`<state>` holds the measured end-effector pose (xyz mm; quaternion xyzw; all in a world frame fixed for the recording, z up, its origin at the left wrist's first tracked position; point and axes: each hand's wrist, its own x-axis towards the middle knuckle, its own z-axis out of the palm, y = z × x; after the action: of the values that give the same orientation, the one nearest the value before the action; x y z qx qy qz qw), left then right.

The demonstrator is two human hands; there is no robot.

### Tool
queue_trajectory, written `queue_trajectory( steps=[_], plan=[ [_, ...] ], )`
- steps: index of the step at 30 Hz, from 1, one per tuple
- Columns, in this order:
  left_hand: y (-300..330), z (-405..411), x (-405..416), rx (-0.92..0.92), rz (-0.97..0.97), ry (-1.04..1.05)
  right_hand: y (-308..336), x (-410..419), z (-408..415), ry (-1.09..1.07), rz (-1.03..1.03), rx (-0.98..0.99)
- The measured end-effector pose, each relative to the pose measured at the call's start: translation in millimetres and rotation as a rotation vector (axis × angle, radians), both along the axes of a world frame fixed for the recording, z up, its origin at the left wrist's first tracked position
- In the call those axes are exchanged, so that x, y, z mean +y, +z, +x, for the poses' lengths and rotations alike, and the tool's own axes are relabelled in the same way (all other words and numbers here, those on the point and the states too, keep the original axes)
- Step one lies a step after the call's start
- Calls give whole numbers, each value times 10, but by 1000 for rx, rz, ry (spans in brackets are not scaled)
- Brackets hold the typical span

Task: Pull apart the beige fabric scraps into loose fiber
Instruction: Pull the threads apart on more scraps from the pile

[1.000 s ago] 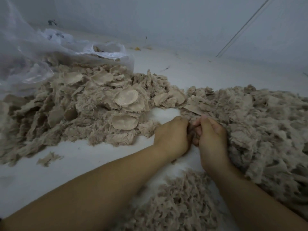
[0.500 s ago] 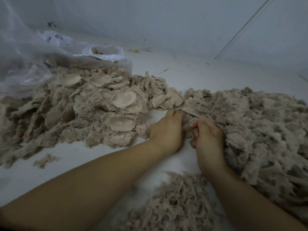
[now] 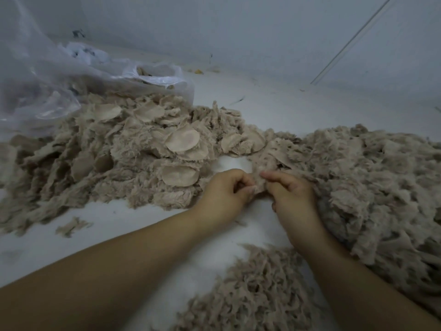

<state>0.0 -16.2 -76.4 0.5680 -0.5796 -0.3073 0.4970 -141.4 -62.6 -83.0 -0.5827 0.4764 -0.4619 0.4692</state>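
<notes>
A heap of beige fabric scraps (image 3: 124,154), fuzzy pieces and round flat discs, covers the left of the white floor. Loose beige fiber (image 3: 372,177) is piled on the right, and a smaller fiber pile (image 3: 260,290) lies near me between my forearms. Between the two big piles my left hand (image 3: 224,194) and my right hand (image 3: 291,194) meet. Both pinch one small beige scrap (image 3: 259,185) with curled fingers, thumbs close together. The scrap is mostly hidden by my fingers.
A clear plastic bag (image 3: 71,77) with more scraps inside lies at the back left against the grey wall (image 3: 238,32). A single stray scrap (image 3: 71,225) sits on the white floor (image 3: 119,235) left of my left forearm.
My left hand reached forward toward the heap, then drew back with fingers curled. Both hands now pinch a scrap between them, slightly nearer to me than half a second ago.
</notes>
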Motion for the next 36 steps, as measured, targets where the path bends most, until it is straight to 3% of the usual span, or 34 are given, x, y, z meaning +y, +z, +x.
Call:
queue_trajectory(
  steps=[4, 9, 18, 21, 24, 31, 36],
  plan=[
    [15, 25, 136, 193, -6, -23, -21, 24, -6, 80, -88, 212],
    [4, 87, 137, 291, 4, 49, -91, -43, -30, 48, -124, 282],
    [-5, 324, -19, -81, 75, 261, -102, -52, -41, 50, -97, 233],
    [28, 202, 38, -138, -59, 128, -50, 10, -27, 110, -133, 229],
    [13, 97, 62, -150, -52, -2, -27, 43, -25, 133, -164, 234],
    [42, 96, 122, 171, -54, 43, -12, -14, -31, 216, -244, 478],
    [39, 152, 142, 315, -59, 87, -83, -64, -38, 136, -188, 432]
  ],
)
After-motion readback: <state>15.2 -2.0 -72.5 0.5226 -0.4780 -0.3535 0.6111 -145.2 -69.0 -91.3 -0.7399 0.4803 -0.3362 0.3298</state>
